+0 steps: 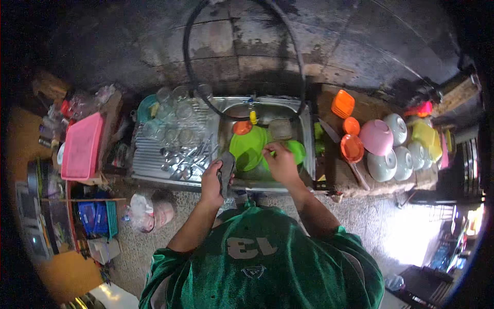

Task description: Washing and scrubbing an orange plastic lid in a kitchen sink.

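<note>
My left hand [212, 181] grips a dark grey, oblong flat object [227, 174] upright at the sink's front edge; its material is unclear. Over the steel sink basin [227, 112] hangs my right hand [279, 162], fingers bent, and whether it holds something small is hidden. Below it lie light green plastic plates [249, 148] and a smaller green dish [296, 150], partly covered by my hand. An orange bowl [242, 127] and a squarish, translucent container [280, 129] rest farther back in the basin, near a tap with a yellow spout [253, 117].
Glass cups [184, 110] and metal cutlery [187, 164] crowd the ribbed drainboard [150, 148]. White bowls [382, 166], a pink bowl [376, 137], orange dishes [342, 104] and a knife [329, 130] occupy the right counter. A black hose [299, 58] loops over the sink. A pink tray [83, 148] leans left.
</note>
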Available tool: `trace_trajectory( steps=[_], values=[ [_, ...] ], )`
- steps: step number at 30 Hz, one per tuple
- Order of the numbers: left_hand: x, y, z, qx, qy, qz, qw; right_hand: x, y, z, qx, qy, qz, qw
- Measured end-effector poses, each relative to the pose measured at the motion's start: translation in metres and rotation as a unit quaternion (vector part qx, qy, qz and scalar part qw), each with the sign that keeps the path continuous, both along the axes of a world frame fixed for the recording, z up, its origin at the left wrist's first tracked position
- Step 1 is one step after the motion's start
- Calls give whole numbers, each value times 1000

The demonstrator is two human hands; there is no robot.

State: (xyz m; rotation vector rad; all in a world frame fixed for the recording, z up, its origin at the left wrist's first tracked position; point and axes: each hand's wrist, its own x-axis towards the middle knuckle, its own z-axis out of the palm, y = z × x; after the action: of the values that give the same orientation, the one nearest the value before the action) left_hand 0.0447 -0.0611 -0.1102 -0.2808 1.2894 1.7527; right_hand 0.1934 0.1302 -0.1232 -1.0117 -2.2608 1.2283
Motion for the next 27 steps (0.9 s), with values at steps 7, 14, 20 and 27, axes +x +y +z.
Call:
trace_trajectory(
  steps=[7, 14, 20, 27],
  values=[
    [-2, -28, 13, -43, 14, 71, 996, -117, 20, -92, 201, -187, 184, 944],
    [3, -45, 31, -87, 26, 91, 992, -168, 24, -142, 343, -253, 80, 901],
    [1, -60, 15, -76, 35, 101, 991, -196, 26, -164, 315, -319, 43, 893],
    [-5, -56, -1, -25, 37, 109, 993, -174, 17, -132, 310, -246, 79, 915]
  ],
)
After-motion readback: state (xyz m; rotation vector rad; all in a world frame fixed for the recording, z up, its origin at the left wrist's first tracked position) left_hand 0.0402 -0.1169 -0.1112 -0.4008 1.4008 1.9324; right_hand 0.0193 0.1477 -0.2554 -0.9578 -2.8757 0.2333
